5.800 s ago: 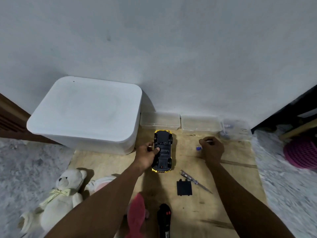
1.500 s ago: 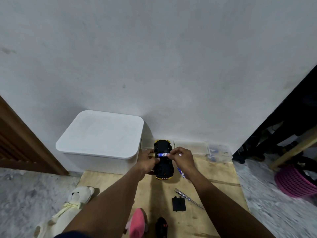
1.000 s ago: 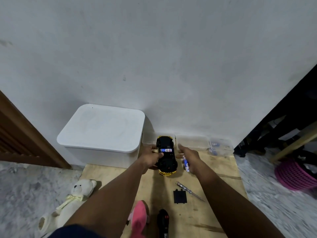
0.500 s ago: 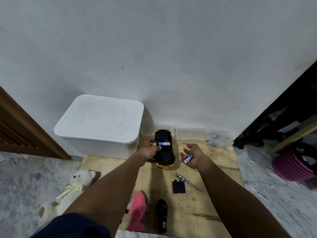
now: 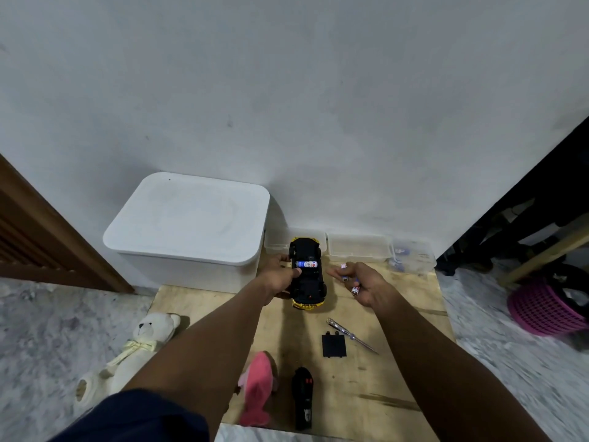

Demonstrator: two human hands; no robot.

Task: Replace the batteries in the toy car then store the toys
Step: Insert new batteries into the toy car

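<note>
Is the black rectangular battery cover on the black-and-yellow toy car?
No: the black battery cover lies on the wooden board beside the thin screwdriver, apart from the toy car.

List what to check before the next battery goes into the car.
1. Toy car lies underside up with its compartment open: ok.
2. Left hand grips the car's side to steady it: ok.
3. Seated battery lies across the compartment: ok. Its polarity: cannot tell.
4. Right hand holds a spare battery: ok. Whether it holds more than one: cannot tell.
5. Battery cover and screwdriver lie on the wooden board near the car, ready for closing: ok.
</note>
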